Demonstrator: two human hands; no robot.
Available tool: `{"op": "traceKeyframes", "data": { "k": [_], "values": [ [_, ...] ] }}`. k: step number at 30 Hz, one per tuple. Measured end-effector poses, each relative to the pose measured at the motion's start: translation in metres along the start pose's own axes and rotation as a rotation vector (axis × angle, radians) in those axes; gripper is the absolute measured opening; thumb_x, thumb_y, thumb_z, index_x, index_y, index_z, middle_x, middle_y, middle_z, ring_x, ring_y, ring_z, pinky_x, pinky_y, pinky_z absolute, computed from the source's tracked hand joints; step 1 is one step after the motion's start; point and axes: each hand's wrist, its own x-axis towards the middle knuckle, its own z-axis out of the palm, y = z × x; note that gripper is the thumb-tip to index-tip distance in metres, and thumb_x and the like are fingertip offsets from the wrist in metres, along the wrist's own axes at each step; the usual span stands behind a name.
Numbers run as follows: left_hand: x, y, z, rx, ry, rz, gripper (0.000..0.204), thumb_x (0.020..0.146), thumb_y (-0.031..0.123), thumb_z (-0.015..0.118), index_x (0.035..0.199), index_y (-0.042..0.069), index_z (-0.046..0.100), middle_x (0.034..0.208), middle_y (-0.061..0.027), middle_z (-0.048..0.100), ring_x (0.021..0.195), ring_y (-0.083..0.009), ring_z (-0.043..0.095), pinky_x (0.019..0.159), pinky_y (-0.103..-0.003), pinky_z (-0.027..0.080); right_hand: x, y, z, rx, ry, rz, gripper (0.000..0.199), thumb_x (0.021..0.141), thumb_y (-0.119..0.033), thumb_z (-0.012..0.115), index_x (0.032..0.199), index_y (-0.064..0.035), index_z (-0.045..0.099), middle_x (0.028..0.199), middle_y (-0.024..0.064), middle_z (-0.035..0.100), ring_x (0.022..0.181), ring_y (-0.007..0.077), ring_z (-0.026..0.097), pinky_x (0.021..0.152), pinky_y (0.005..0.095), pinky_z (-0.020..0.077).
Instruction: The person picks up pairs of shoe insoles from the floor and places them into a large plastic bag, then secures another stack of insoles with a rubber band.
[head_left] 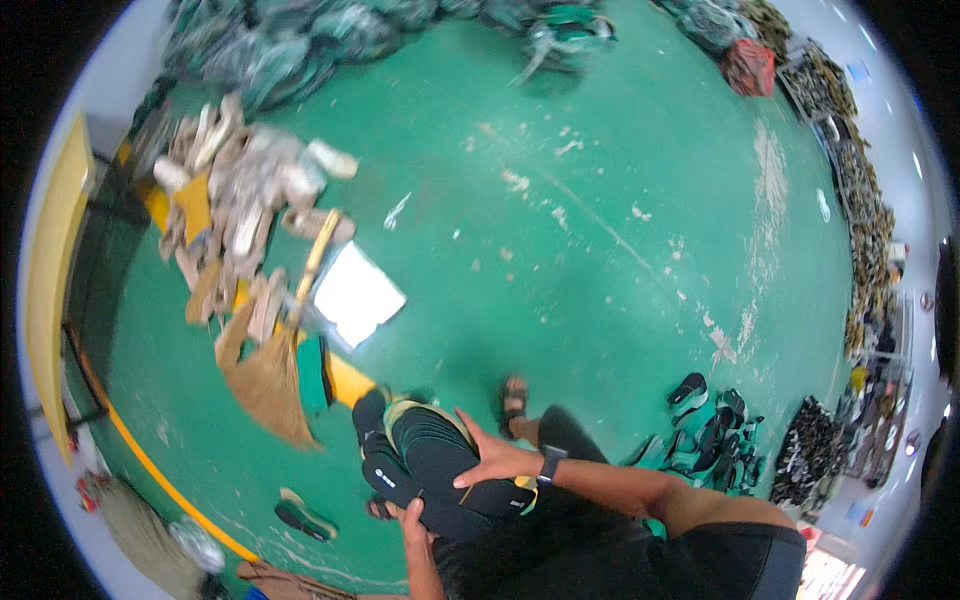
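A thick bundle of black shoe insoles (430, 445) is gathered close against my body, some with pale or yellowish edges showing. My right hand (495, 455), with a dark watch on its wrist, is curved over the right side of the bundle, thumb and fingers pressed on it. From below, my left hand (415, 528) grips the lower edge; its fingers are partly hidden. A few more dark insoles (370, 415) fan out at the bundle's left side.
A straw broom (268, 385) and a white sheet (357, 297) lie left, beside a heap of beige shoes (245, 205). One loose sole (305, 516) is on the floor. Green-black shoes (700, 435) are piled right. Plastic bags (290, 50) line the back; loaded racks (865, 220) stand far right.
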Motion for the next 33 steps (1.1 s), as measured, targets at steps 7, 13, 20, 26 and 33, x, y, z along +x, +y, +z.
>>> {"op": "traceKeyframes", "data": {
  "k": [7,13,20,26,33],
  "values": [
    [0.001,0.106,0.23,0.006,-0.261,0.044,0.083,0.063,0.02,0.066,0.133,-0.001,0.027,0.121,-0.0171,0.047,0.109,-0.0315,0.048,0.094,-0.04,0.04,-0.078,-0.106,-0.205,0.122,0.39,-0.098,0.121,0.063,-0.046,0.077,0.138,0.0062,-0.003,0.141,0.0308,0.014,0.132,0.0369,0.018,0.108,0.0383,0.0169],
    [0.085,0.169,0.411,0.031,-0.324,0.076,0.079,0.066,0.024,0.068,0.131,-0.002,0.032,0.121,-0.0139,0.048,0.107,-0.0276,0.051,0.093,-0.037,0.041,-0.032,-0.201,-0.298,-0.298,0.485,0.015,0.124,0.062,-0.051,0.076,0.138,0.0068,-0.004,0.141,0.032,0.012,0.133,0.0395,0.016,0.109,0.042,0.0163],
    [0.222,0.255,0.554,0.055,-0.623,-0.228,0.06,0.076,0.021,0.065,0.127,0.001,0.04,0.117,-0.0093,0.052,0.105,-0.0234,0.052,0.092,-0.034,0.041,0.083,-0.289,-0.464,-0.166,0.548,0.079,0.113,0.067,-0.055,0.068,0.137,0.0099,0.008,0.142,0.0314,0.012,0.134,0.0377,0.013,0.109,0.0409,0.0138],
    [0.282,0.355,0.703,0.255,-0.558,-0.197,0.048,0.074,0.013,0.066,0.117,0.001,0.048,0.105,-0.0075,0.057,0.094,-0.0198,0.056,0.085,-0.031,0.044,0.149,-0.309,-0.584,0.094,0.6,0.022,0.108,0.069,-0.043,0.073,0.136,0.011,0.009,0.142,0.0282,0.014,0.134,0.0332,0.016,0.109,0.0362,0.016],
    [0.396,0.424,0.87,0.477,-0.492,-0.034,0.051,0.074,0.017,0.063,0.118,-0.001,0.047,0.106,-0.0118,0.057,0.094,-0.0229,0.057,0.084,-0.034,0.046,0.253,-0.299,-0.749,0.407,0.614,0.095,0.094,0.066,-0.036,0.077,0.132,0.0082,0.027,0.132,0.0224,0.038,0.122,0.0289,0.037,0.104,0.0355,0.0263]
  ]
}}
